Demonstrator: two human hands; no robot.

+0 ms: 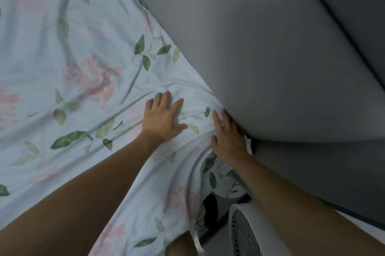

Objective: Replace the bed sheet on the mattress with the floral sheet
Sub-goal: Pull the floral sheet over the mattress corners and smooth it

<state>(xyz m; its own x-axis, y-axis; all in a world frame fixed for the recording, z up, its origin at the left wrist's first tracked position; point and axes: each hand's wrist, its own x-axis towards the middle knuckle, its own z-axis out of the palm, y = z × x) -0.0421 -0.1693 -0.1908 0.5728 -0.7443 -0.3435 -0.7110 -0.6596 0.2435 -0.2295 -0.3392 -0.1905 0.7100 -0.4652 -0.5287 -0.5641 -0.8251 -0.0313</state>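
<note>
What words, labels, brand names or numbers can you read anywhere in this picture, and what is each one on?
None: no readable text in this view.
The floral sheet carries only printed pink flowers and green leaves, no lettering.
The white fan by the bed shows only its grille; no brand mark is visible.
The grey wall is plain.
The left hand and right hand lie on the sheet and cover no visible label.

Both hands flat, fingers extended

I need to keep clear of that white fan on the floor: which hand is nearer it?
Right. The right hand presses the floral sheet at the mattress corner, almost straight above the white fan; the left hand lies flat on the sheet further left, away from it.
</note>
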